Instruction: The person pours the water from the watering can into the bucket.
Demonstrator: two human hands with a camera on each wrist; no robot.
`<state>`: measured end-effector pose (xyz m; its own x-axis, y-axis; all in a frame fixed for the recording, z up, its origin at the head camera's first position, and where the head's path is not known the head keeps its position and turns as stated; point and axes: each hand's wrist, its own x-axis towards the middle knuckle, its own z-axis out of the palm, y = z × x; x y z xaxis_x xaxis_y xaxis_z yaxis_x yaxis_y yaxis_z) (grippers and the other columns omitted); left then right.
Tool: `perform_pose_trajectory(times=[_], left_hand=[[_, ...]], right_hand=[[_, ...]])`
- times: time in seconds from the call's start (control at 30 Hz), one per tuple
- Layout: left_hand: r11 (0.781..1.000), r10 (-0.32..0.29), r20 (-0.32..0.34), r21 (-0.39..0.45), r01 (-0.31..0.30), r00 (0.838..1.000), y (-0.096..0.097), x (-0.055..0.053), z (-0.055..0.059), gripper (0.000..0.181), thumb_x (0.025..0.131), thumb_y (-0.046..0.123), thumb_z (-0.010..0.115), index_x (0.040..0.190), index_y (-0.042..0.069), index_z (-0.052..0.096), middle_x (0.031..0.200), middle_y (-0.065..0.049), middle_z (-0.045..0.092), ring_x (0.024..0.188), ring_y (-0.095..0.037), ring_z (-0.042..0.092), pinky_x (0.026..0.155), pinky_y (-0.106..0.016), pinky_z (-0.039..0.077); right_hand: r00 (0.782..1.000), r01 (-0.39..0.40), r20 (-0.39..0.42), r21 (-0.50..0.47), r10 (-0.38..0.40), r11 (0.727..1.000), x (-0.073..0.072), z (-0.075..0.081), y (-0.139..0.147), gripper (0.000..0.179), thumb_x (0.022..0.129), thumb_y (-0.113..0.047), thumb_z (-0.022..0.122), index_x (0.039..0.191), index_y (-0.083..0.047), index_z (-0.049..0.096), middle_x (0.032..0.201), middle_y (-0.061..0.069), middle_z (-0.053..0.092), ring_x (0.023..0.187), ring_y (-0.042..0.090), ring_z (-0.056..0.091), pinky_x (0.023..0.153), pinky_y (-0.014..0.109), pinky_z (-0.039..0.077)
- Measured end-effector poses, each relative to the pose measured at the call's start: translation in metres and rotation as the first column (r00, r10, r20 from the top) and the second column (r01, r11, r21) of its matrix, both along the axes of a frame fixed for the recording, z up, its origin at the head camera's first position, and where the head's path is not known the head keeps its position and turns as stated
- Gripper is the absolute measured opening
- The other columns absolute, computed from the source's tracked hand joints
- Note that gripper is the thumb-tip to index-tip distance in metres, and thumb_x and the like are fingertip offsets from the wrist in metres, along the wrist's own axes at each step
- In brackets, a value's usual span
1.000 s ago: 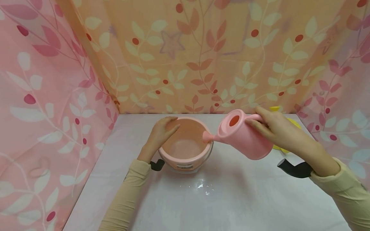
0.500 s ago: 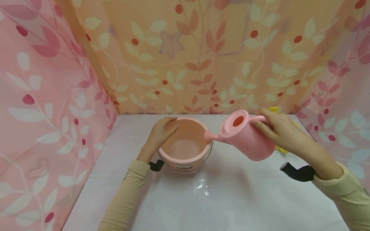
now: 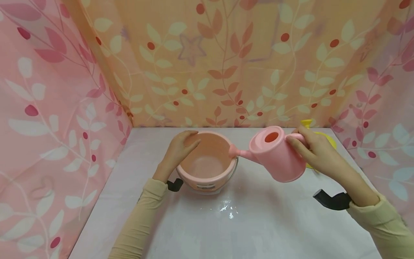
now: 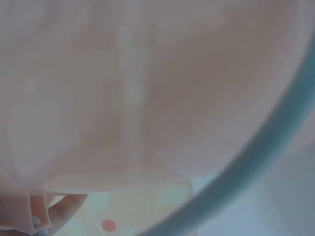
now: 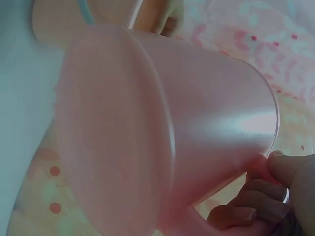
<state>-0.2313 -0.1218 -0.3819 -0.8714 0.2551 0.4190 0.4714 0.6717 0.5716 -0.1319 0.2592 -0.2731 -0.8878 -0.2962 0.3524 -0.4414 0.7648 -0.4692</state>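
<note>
A light pink bucket [image 3: 207, 176] stands upright on the table. My left hand [image 3: 178, 151] holds its left rim, with the thumb reaching over the opening; part of the grip is hidden. In the left wrist view the bucket's wall [image 4: 147, 98] fills most of the picture, and fingers [image 4: 69, 211] show at its rim. To the right, my right hand [image 3: 317, 147] grips the handle of a pink watering can [image 3: 281, 162] held above the table. The can leans toward the bucket, its spout head just over the bucket's right rim. Curled fingers [image 5: 256, 201] show on the handle in the right wrist view.
A yellow object [image 3: 306, 123] stands behind my right hand, mostly hidden. Wet drops [image 3: 226, 208] glisten on the white table [image 3: 207, 237] in front of the bucket. Patterned cloth [image 3: 207, 72] closes off the back and both sides. The bucket's bail handle [image 4: 266, 152] hangs along its outside.
My right hand and the watering can have shifted right and slightly down, and the can tilts less. The spout head stays at the bucket's right rim. My left hand has barely moved.
</note>
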Motion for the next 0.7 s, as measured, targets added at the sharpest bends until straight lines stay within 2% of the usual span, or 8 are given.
perform_pose_trajectory(times=[0.27, 0.43, 0.7], left_hand=[[1.000, -0.001, 0.014, -0.002, 0.001, 1.000, 0.001, 0.000, 0.001, 0.043, 0.081, 0.037, 0.059, 0.118, 0.015, 0.055, 0.116, 0.000, 0.056, 0.113, -0.017, 0.047, 0.095, -0.034, 0.036], [1.000, -0.001, 0.006, -0.002, 0.001, 1.000, 0.001, -0.001, 0.001, 0.043, 0.081, 0.036, 0.059, 0.117, 0.015, 0.055, 0.116, 0.000, 0.056, 0.112, -0.017, 0.047, 0.095, -0.034, 0.036], [1.000, 0.001, 0.012, 0.007, -0.001, 1.000, 0.002, 0.000, 0.000, 0.042, 0.081, 0.035, 0.060, 0.118, 0.014, 0.055, 0.116, 0.000, 0.056, 0.112, -0.016, 0.047, 0.095, -0.033, 0.036]], right_hand=[[0.998, 0.055, 0.010, -0.051, -0.055, 0.997, -0.002, -0.012, 0.007, 0.013, 0.087, -0.025, 0.052, 0.088, -0.013, 0.049, 0.066, 0.003, 0.048, 0.061, 0.015, 0.045, 0.047, 0.022, 0.043], [0.998, 0.064, 0.028, -0.110, -0.061, 0.992, -0.003, -0.021, 0.012, 0.013, 0.088, -0.024, 0.051, 0.089, -0.011, 0.049, 0.068, 0.003, 0.047, 0.061, 0.016, 0.046, 0.047, 0.022, 0.045], [0.986, 0.132, 0.129, -0.178, -0.110, 0.975, -0.003, -0.036, 0.017, 0.022, 0.090, -0.030, 0.045, 0.098, -0.010, 0.048, 0.080, 0.008, 0.050, 0.071, 0.018, 0.054, 0.049, 0.026, 0.051]])
